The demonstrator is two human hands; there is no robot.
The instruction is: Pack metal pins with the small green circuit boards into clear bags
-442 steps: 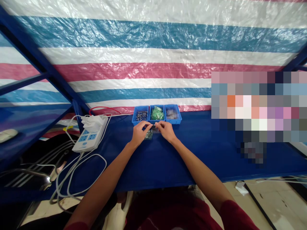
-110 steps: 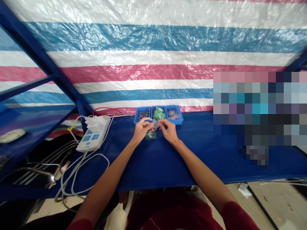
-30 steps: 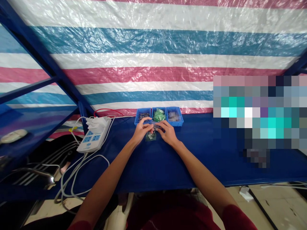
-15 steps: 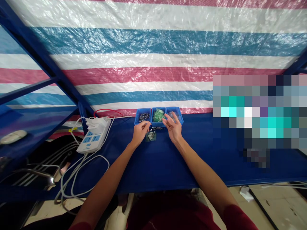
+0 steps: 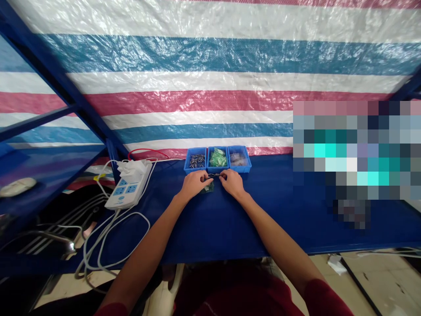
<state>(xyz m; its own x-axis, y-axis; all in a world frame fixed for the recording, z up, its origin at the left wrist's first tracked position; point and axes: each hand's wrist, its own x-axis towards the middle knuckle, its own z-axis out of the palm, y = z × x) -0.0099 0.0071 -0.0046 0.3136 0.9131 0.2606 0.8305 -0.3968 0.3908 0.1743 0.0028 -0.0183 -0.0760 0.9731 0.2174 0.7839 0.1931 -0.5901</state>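
My left hand [image 5: 194,182] and my right hand [image 5: 233,182] face each other low over the table, in front of three small blue bins. Several thin dark metal pieces [image 5: 213,175] lie between them. Both sets of fingertips are closed at the opposite ends of these pieces; their exact kind is too small to tell. A small clear bag with pale pieces [image 5: 208,188] lies just below, partly covered by my left hand. In the left bin [image 5: 187,163] are many loose dark and silver metal pieces. Green packets [image 5: 217,157] fill the middle bin, and clear packets [image 5: 237,159] the right one.
A white power strip [image 5: 126,188] with plugs and looped white cables [image 5: 98,245] occupies the table's left side. Blue frame posts [image 5: 88,118] and a striped plastic sheet [image 5: 197,57] stand behind. An area at the right is pixelated. A computer mouse [image 5: 18,187] rests at far left.
My right hand, spread over the right bin before, has come down and left and closed at the dark metal pieces. My left hand has shifted slightly nearer and closed at their other end.
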